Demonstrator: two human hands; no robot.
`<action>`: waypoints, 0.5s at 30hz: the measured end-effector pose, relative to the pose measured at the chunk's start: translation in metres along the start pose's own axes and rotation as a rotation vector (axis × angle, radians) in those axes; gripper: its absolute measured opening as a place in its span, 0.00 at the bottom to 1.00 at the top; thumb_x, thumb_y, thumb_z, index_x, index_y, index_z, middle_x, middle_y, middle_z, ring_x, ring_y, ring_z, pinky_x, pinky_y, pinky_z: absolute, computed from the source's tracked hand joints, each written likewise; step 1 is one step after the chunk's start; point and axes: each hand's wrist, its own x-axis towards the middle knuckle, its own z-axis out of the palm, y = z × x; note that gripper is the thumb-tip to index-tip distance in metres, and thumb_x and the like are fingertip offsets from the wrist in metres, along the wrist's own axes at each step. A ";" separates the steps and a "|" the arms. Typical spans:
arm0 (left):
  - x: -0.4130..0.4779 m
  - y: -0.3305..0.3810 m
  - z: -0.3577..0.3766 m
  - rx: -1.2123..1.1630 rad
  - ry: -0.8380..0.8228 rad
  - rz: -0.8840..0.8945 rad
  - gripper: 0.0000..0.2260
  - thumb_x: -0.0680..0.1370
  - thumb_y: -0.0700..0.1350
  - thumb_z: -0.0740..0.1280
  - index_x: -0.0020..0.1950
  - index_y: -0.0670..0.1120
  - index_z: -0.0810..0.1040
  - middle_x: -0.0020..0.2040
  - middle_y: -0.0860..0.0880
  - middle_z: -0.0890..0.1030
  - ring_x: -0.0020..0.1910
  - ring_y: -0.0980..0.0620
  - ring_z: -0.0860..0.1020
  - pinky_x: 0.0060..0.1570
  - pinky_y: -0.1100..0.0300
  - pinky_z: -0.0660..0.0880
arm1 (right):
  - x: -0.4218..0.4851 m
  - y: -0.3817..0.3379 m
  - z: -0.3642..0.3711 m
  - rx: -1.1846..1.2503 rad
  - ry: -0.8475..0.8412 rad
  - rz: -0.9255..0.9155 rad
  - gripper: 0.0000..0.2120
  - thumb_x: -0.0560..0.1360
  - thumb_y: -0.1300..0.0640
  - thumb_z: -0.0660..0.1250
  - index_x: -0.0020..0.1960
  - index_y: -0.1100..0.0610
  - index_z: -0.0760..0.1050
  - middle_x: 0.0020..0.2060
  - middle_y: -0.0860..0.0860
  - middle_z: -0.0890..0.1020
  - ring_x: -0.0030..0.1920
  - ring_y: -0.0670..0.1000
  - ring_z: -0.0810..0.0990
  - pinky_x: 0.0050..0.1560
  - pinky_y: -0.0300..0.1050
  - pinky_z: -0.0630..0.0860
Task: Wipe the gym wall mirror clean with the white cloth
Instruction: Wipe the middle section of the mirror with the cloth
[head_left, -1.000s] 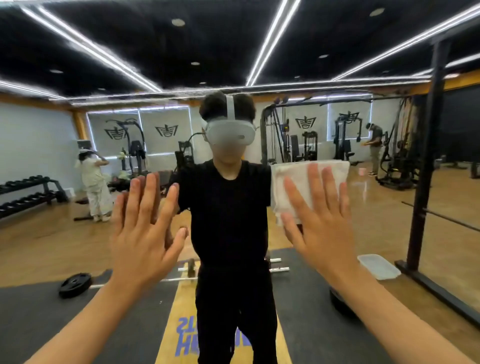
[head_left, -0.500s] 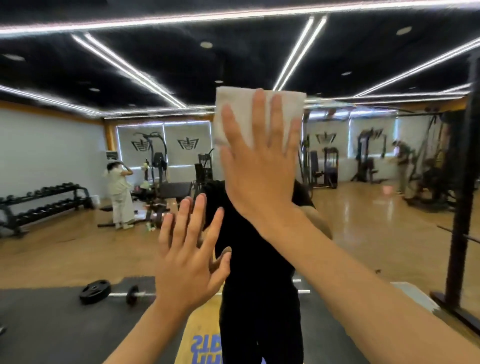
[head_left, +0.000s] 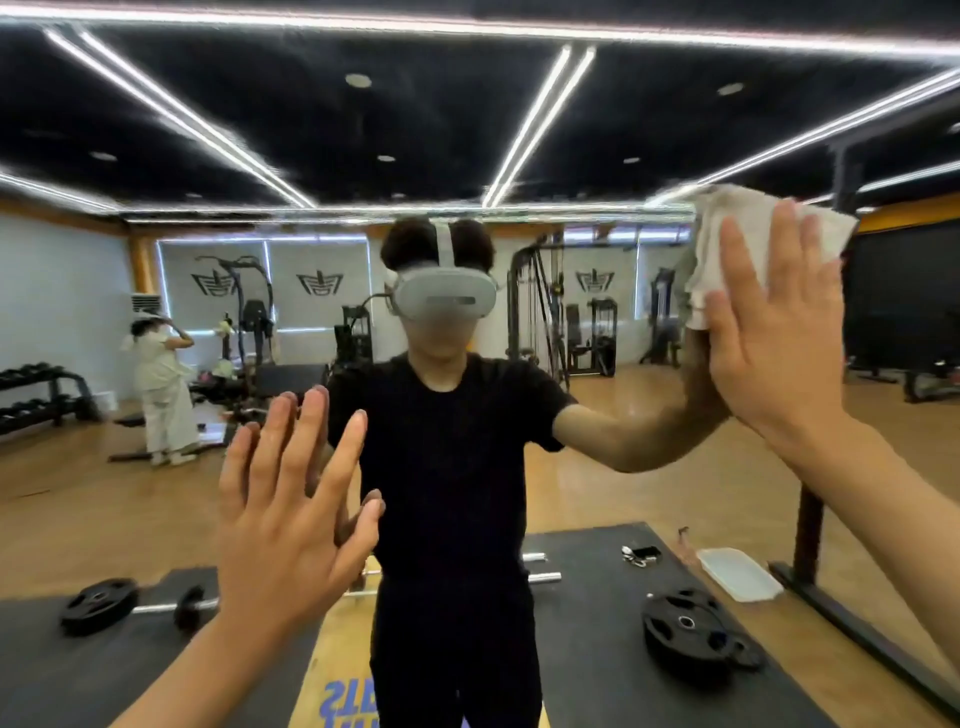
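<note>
The right hand (head_left: 774, 332) presses the white cloth (head_left: 727, 234) flat against the mirror (head_left: 78, 493), high on the right side. Its grip is fully open, with the fingers straight and spread over the cloth. The left hand (head_left: 291, 519) is lower, near the middle, palm toward the mirror. Its grip is also open and holds nothing.

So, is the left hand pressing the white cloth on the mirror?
No, the right hand presses the white cloth on the mirror; the left hand is bare.
</note>
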 end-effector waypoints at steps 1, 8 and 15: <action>0.001 0.000 0.000 0.002 -0.002 -0.002 0.32 0.82 0.57 0.61 0.85 0.50 0.61 0.85 0.40 0.59 0.84 0.39 0.57 0.82 0.38 0.53 | -0.004 0.003 0.002 0.019 0.013 0.062 0.29 0.88 0.42 0.43 0.86 0.48 0.45 0.85 0.58 0.45 0.85 0.62 0.43 0.81 0.71 0.48; -0.001 -0.003 0.002 -0.012 -0.008 0.008 0.31 0.83 0.56 0.61 0.84 0.46 0.63 0.85 0.39 0.59 0.84 0.39 0.56 0.82 0.38 0.52 | -0.008 -0.176 0.028 0.151 0.099 0.040 0.28 0.89 0.43 0.42 0.86 0.48 0.43 0.85 0.60 0.42 0.84 0.63 0.39 0.81 0.70 0.39; -0.006 -0.010 0.002 -0.065 0.016 0.008 0.36 0.82 0.55 0.64 0.85 0.39 0.57 0.85 0.40 0.57 0.85 0.39 0.56 0.82 0.38 0.53 | -0.056 -0.217 0.044 0.139 -0.017 -0.460 0.27 0.88 0.44 0.52 0.85 0.44 0.52 0.85 0.55 0.49 0.85 0.58 0.44 0.83 0.65 0.43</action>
